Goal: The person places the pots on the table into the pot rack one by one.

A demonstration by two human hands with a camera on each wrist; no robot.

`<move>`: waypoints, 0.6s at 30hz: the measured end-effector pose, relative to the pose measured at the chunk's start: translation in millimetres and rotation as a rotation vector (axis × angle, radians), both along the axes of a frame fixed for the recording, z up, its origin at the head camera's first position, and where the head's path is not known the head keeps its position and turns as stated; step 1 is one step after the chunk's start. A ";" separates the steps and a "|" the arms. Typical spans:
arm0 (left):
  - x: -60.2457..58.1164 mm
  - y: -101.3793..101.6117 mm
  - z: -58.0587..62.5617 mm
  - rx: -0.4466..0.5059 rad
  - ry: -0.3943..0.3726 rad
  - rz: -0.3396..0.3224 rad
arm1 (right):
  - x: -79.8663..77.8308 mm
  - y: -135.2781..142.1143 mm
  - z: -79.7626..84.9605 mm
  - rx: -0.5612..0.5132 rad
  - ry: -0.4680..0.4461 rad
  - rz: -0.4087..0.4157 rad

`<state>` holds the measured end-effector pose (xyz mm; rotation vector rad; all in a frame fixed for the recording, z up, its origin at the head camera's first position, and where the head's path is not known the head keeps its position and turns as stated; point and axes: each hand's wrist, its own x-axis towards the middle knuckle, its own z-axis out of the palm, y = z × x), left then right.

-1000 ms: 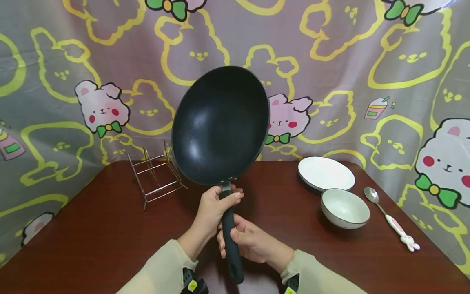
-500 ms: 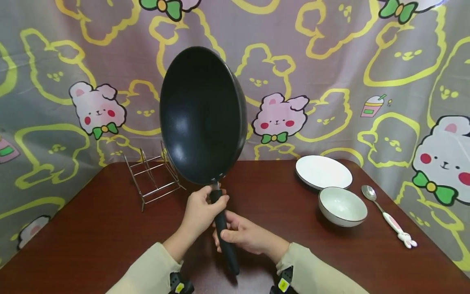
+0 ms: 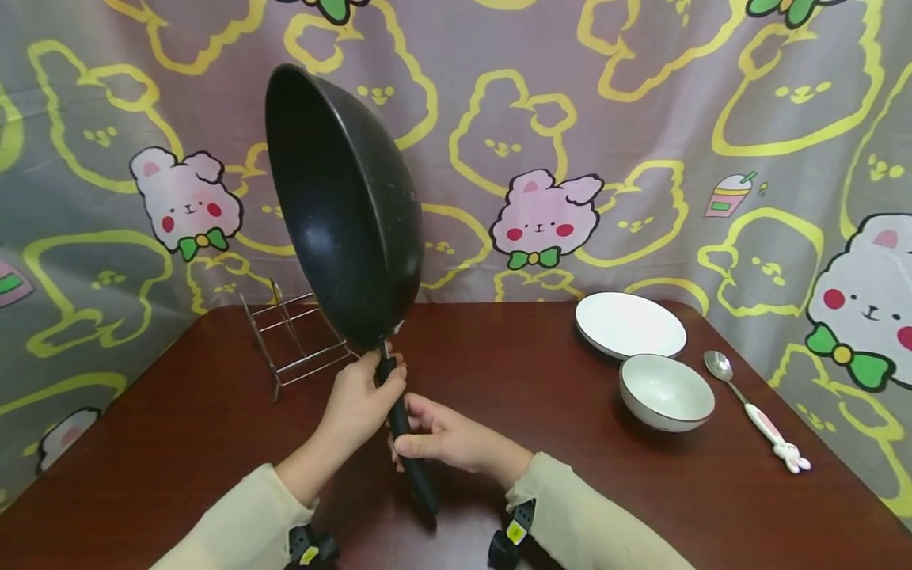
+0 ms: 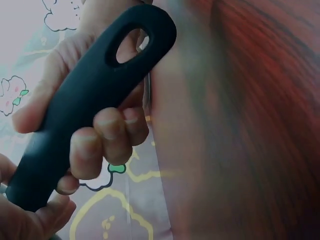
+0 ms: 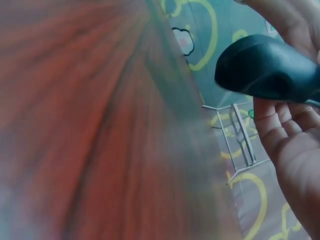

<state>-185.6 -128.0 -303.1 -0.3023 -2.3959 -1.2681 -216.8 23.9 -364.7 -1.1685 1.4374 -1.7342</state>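
Observation:
A deep black frying pan [image 3: 356, 214] is held up over the table, its bowl upright and turned so the inside faces left and the outer wall shows on the right. My left hand [image 3: 362, 400] grips the handle's upper end, just below the bowl. Lower down, my right hand [image 3: 452, 437] holds the same handle between thumb and fingers. The left wrist view shows the dark handle [image 4: 82, 100] with its oval hanging hole and curled fingers around it. In the right wrist view the handle's end [image 5: 265, 70] sticks out past the hand.
A wire rack [image 3: 292, 336] stands at the back left, partly behind the pan. On the right of the brown table [image 3: 541, 380] are a white plate [image 3: 630, 324], a pale bowl [image 3: 666, 393] and a spoon [image 3: 758, 416] with a rabbit handle. A patterned curtain [image 3: 456, 103] hangs behind.
Both hands have carried the pan leftward and tilted its top to the left. The pan has turned about its handle, so its outer wall now shows on the right.

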 end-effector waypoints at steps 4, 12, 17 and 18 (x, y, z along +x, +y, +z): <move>2.9 -5.5 2.8 -0.040 -0.040 0.043 | -3.2 -7.1 1.0 0.028 0.021 -0.018; 4.2 -21.8 9.2 -0.137 -0.098 0.072 | -6.8 -23.8 7.8 0.117 0.081 -0.049; 5.8 -33.2 10.2 -0.144 -0.092 0.073 | -6.6 -35.9 9.6 0.125 0.080 -0.054; 6.2 -35.2 10.2 -0.148 -0.088 0.075 | -6.3 -38.1 9.9 0.125 0.076 -0.057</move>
